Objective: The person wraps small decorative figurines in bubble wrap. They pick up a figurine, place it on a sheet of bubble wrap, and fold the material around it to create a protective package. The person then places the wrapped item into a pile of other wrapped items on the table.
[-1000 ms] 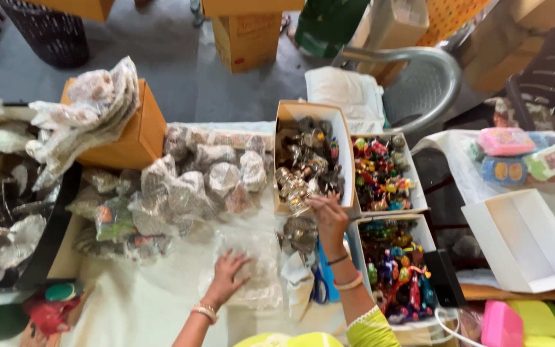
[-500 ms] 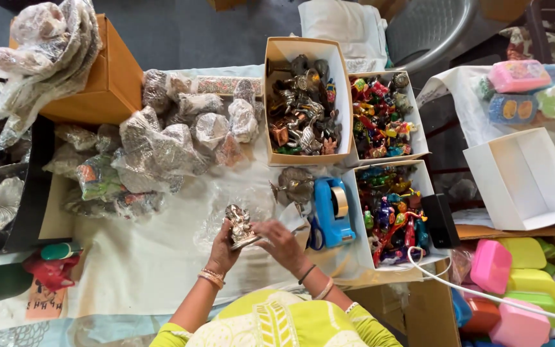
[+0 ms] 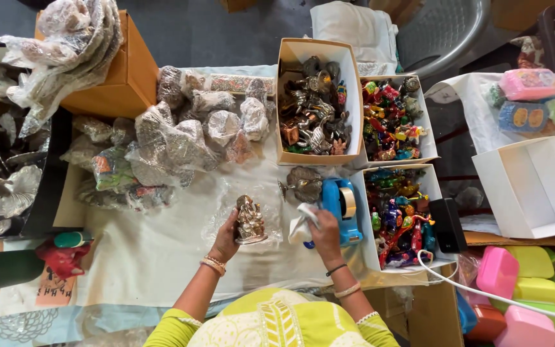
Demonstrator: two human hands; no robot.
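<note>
Metal idol figurine (image 3: pixel 250 220) gripped upright in closed left hand (image 3: pixel 227 236) fingers, white cloth (image 3: pixel 302 223) pinched by right hand (image 3: pixel 326 226), blue tape dispenser (image 3: pixel 340 204) just beside, table (image 3: pixel 149 257) beneath.

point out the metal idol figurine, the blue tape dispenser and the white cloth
metal idol figurine (image 3: pixel 250 220), head view, on its body above the base
blue tape dispenser (image 3: pixel 341 204), head view, on its blue top by the tape roll
white cloth (image 3: pixel 302 223), head view, on the crumpled fold by the right hand (image 3: pixel 325 226)
</note>
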